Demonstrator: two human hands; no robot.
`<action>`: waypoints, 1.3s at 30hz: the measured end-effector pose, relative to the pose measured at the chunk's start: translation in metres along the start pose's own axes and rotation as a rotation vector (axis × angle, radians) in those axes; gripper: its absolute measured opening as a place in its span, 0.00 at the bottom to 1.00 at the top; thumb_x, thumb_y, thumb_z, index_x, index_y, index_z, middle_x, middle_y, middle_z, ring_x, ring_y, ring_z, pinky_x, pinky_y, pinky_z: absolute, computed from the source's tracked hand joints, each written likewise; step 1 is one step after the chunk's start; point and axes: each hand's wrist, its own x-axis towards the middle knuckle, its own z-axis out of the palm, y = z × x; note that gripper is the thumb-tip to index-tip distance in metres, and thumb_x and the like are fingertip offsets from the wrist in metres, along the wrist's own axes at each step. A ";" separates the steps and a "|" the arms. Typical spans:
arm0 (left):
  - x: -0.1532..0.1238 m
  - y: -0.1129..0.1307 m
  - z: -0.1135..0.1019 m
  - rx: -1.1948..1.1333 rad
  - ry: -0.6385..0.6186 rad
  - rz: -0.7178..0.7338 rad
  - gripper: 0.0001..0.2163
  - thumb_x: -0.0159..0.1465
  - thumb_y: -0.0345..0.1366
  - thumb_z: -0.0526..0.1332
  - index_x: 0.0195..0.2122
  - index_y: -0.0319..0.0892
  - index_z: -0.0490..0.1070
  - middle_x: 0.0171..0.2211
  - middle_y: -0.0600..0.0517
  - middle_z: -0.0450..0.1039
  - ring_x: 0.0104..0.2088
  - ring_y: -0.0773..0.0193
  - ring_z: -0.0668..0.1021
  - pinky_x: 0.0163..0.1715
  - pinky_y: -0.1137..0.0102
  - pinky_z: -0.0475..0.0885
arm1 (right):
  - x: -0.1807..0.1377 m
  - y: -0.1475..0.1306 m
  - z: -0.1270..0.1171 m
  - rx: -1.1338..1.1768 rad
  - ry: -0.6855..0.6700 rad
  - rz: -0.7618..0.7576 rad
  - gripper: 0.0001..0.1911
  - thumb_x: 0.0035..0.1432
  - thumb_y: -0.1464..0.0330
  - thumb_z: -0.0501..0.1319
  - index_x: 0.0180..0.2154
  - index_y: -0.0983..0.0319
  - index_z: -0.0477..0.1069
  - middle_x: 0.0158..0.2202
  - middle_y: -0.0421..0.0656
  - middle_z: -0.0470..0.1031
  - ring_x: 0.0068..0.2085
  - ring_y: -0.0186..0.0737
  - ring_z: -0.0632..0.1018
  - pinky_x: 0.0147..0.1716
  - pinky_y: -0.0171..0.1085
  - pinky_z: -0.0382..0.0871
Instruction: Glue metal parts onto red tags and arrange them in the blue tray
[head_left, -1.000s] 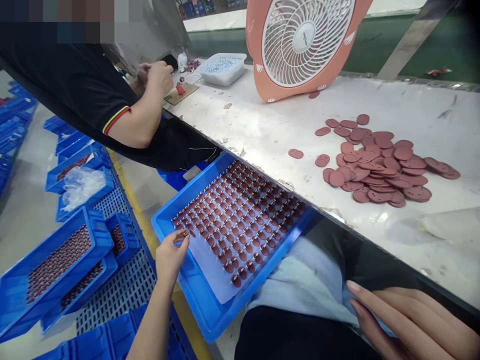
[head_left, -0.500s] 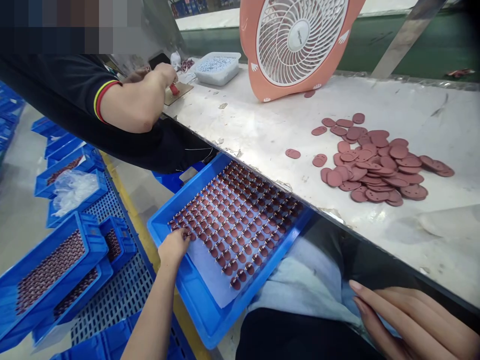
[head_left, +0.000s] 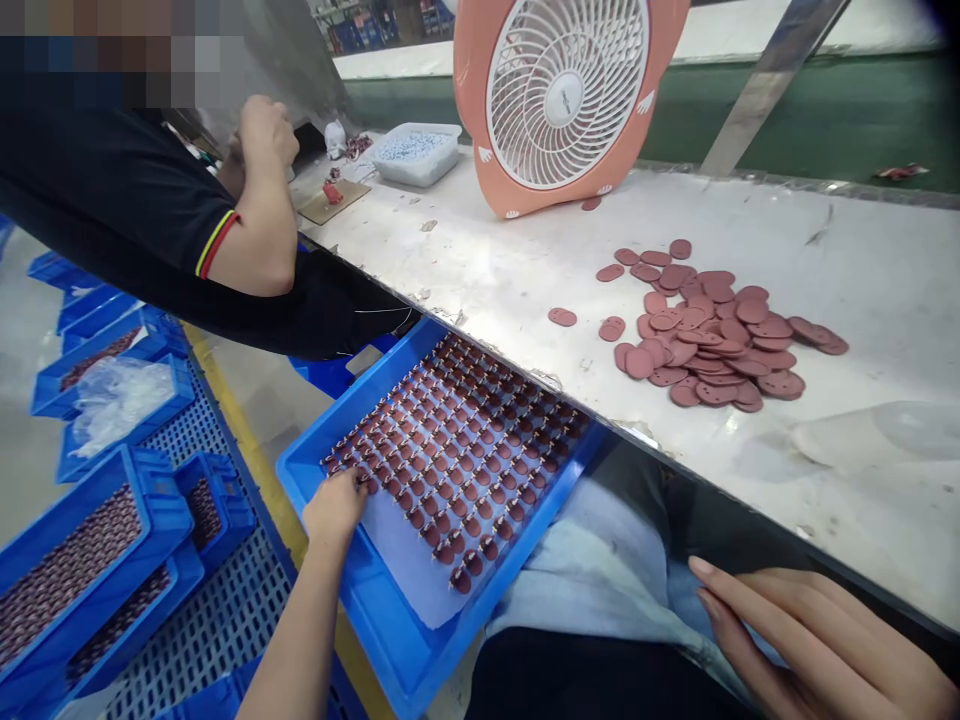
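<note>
My left hand reaches into a blue tray on my lap side of the bench. Its fingers are pinched at the left end of the front row, on a brownish-red oval piece that they partly hide. Rows of similar oval pieces, each with a small metallic fitting, lie on a white sheet in the tray. My right hand hovers over my lap at the lower right, fingers stretched out and thumb slightly apart, nothing visible between them.
A loose heap of flat reddish ovals lies on the white bench. Behind it stands an orange fan; further left is a plastic tub. A co-worker's arm is at the left. Stacked blue trays fill the floor side.
The view has swung slightly, shifting bench and fan leftward. The co-worker's hand has risen off the brown board, leaving a red item there. My left hand stays at the same row end.
</note>
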 end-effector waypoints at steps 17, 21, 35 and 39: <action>-0.018 0.015 -0.029 -0.034 0.154 0.057 0.13 0.67 0.39 0.58 0.47 0.38 0.77 0.45 0.39 0.80 0.45 0.46 0.81 0.46 0.55 0.75 | -0.001 0.006 -0.029 -0.114 0.131 0.061 0.33 0.56 0.85 0.66 0.61 0.60 0.69 0.36 0.43 0.75 0.34 0.38 0.76 0.36 0.39 0.70; -0.054 0.081 -0.062 -0.208 0.501 0.158 0.19 0.70 0.45 0.51 0.56 0.43 0.71 0.53 0.43 0.77 0.53 0.50 0.77 0.54 0.58 0.71 | 0.010 0.022 -0.045 -0.341 0.366 0.361 0.28 0.60 0.75 0.67 0.60 0.56 0.68 0.41 0.46 0.75 0.38 0.45 0.76 0.42 0.46 0.70; -0.097 0.281 -0.123 -0.378 0.745 1.364 0.27 0.66 0.52 0.59 0.62 0.44 0.68 0.60 0.48 0.73 0.60 0.50 0.72 0.68 0.56 0.40 | 0.066 0.106 -0.142 -0.453 0.004 0.875 0.33 0.63 0.45 0.55 0.60 0.59 0.68 0.55 0.51 0.75 0.47 0.54 0.79 0.43 0.50 0.76; -0.099 0.279 -0.115 -0.483 0.875 1.489 0.18 0.67 0.45 0.61 0.56 0.47 0.74 0.51 0.50 0.80 0.51 0.55 0.79 0.66 0.60 0.46 | 0.117 0.194 -0.188 -0.563 0.064 1.021 0.20 0.69 0.57 0.58 0.55 0.62 0.70 0.53 0.49 0.75 0.53 0.48 0.76 0.53 0.52 0.72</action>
